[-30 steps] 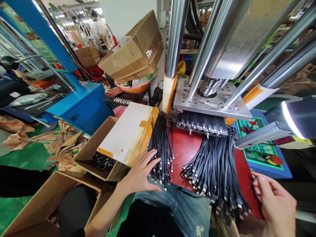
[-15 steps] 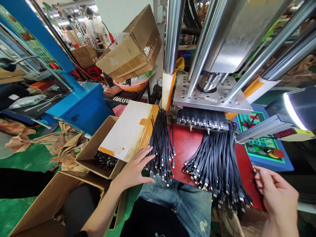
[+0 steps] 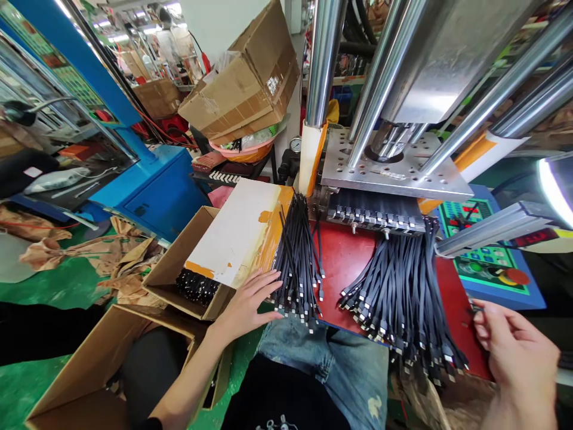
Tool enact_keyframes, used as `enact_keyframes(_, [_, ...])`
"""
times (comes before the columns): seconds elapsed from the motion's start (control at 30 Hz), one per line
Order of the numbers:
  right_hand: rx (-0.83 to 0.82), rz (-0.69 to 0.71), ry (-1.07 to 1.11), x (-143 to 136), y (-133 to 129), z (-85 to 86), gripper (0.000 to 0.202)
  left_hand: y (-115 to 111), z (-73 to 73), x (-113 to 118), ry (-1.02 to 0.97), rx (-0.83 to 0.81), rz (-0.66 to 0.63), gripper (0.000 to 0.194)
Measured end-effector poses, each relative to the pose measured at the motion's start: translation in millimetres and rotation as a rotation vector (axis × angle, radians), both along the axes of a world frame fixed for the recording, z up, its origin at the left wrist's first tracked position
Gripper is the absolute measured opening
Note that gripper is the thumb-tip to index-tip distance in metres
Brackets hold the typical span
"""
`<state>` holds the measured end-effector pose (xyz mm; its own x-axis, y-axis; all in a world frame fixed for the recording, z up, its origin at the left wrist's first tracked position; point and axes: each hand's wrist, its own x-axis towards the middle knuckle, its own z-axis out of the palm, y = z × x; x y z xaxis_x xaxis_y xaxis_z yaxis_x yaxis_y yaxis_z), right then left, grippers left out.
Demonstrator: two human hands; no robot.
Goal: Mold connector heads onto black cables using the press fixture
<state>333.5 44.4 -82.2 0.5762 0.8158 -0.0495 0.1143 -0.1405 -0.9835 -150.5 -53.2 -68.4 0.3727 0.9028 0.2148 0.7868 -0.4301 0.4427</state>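
My left hand (image 3: pixel 249 303) is open, palm down with the fingers stretched out. Its fingertips lie at the lower left side of a bundle of black USB cables (image 3: pixel 298 254), beside a white board (image 3: pixel 237 230) edged with orange tape. At the right edge of the red tabletop (image 3: pixel 333 242), my right hand (image 3: pixel 519 340) is closed in a pinch; a small dark bit shows at its fingertips, too small to name. Between the hands a larger fan of black flat cables (image 3: pixel 405 286) hangs from a mould (image 3: pixel 376 218) under the press's steel plate (image 3: pixel 394 167).
A blue control box (image 3: pixel 521 289) and a lit lamp (image 3: pixel 553 185) on an arm stand at the right. Open cardboard boxes (image 3: pixel 168 269) are at the left, one with black cables in it. Steel columns (image 3: pixel 324 65) rise around the press.
The whole view has shifted slightly. My left hand's fingers lie a little flatter and closer together. My right hand keeps its pinch at the table edge, and the press looks unchanged.
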Motion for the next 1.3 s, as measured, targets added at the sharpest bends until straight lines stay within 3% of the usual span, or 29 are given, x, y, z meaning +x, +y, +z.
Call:
enact_keyframes(0.1, [0.024,0.013,0.025,0.8,0.5,-1.5,0.061,0.9,-4.0,0.3,-0.028,0.043,0.015,0.067])
enact_keyframes(0.23, [0.028,0.048,0.04,3.8,1.3,-5.3,0.059,1.8,-4.0,0.3,0.011,0.037,0.001,0.087])
enact_keyframes(0.37, [0.012,0.065,0.031,7.2,2.2,-7.8,0.052,3.0,-0.3,-0.8,0.028,0.021,0.008,0.07])
enact_keyframes(0.57, [0.001,0.103,-0.002,9.2,3.3,-8.6,0.044,6.2,-3.5,-2.2,0.025,0.03,0.017,0.065])
enact_keyframes(1.1, [-0.01,0.106,0.005,4.4,7.5,1.0,0.067,6.7,-6.3,0.9,0.001,0.089,0.057,0.066])
enact_keyframes(1.3, [-0.102,0.111,-0.047,22.0,14.2,-15.2,0.055,8.6,-9.3,2.5,-0.04,0.025,0.096,0.081])
